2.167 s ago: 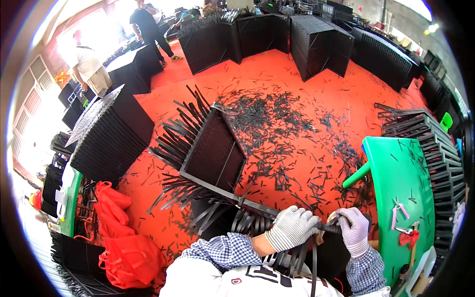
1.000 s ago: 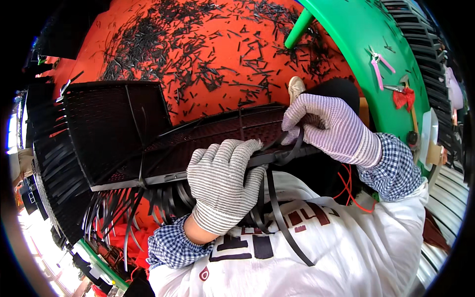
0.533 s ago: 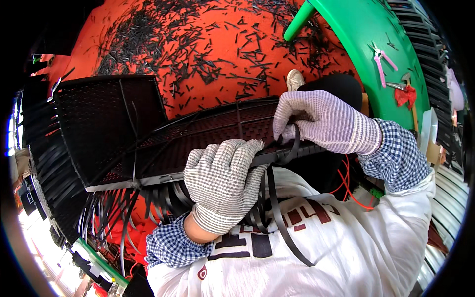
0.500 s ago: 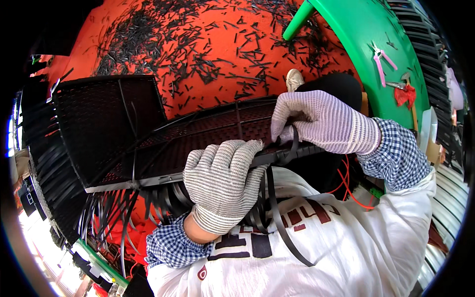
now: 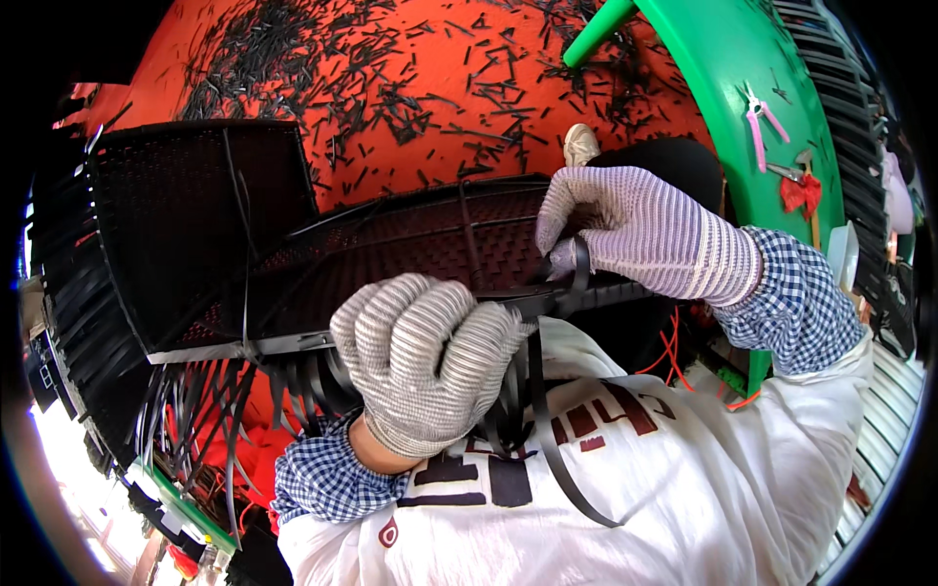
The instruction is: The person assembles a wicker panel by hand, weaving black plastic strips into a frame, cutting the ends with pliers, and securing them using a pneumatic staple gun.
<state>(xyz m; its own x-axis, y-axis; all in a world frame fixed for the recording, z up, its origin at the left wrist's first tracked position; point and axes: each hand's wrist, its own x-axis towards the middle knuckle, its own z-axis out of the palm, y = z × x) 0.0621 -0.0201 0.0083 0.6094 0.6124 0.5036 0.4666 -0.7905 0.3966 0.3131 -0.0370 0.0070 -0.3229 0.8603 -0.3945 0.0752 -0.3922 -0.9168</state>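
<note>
Weaving of a black strip into a black woven panel (image 5: 391,254), held near across the lap.
Head view: the left hand (image 5: 425,366) is clamped on the panel's near rim; the right hand (image 5: 635,230) pinches the strip (image 5: 580,269), which is best kept taut and flat.

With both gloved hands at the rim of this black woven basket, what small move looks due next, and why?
Probably the right hand should draw its looped black strip snug under the rim. The strip curls around those fingers at the edge of the woven basket, its long tail hangs loose over the shirt, and the left hand already clamps the rim beside it.
</note>
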